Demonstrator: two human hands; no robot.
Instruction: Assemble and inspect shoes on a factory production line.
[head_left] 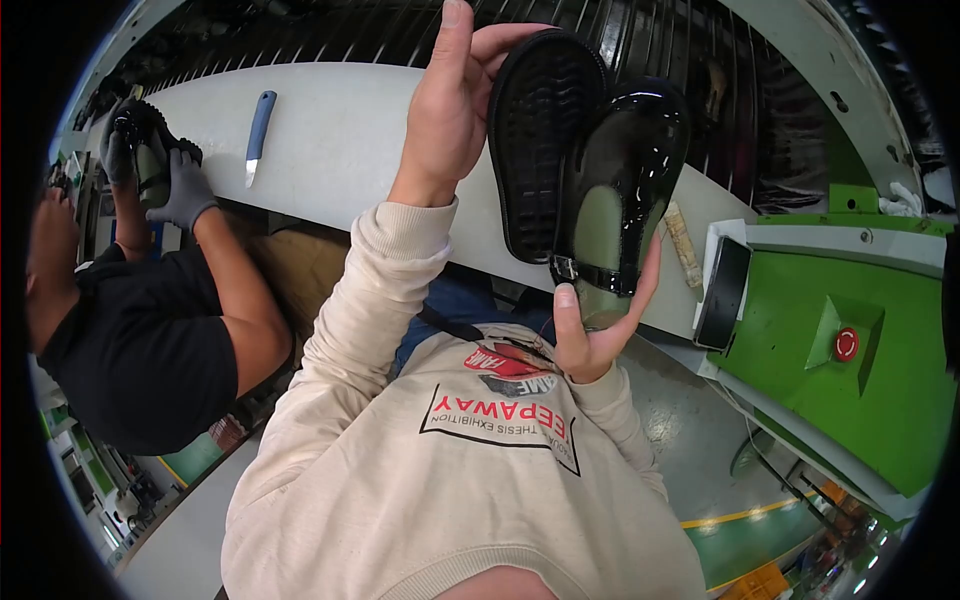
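My left hand point(450, 110) is raised above the white bench point(340, 140) and grips a black rubber outsole point(540, 140) by its edge, tread side toward me. Pressed right beside the sole is a glossy black shoe upper point(625, 170) with a buckle strap, mounted on a pale green last. My right hand point(590, 335) holds this shoe from below at the heel, thumb up against the strap. Sole and upper touch along their long sides.
A blue-handled knife point(258, 125) lies on the bench. At the left a co-worker in grey gloves point(180, 190) holds another black shoe point(140, 135). A green machine point(850, 370) with a red button point(846, 344) stands at the right, with a black pad point(722, 292) and a stick-like tool point(684, 245) nearby.
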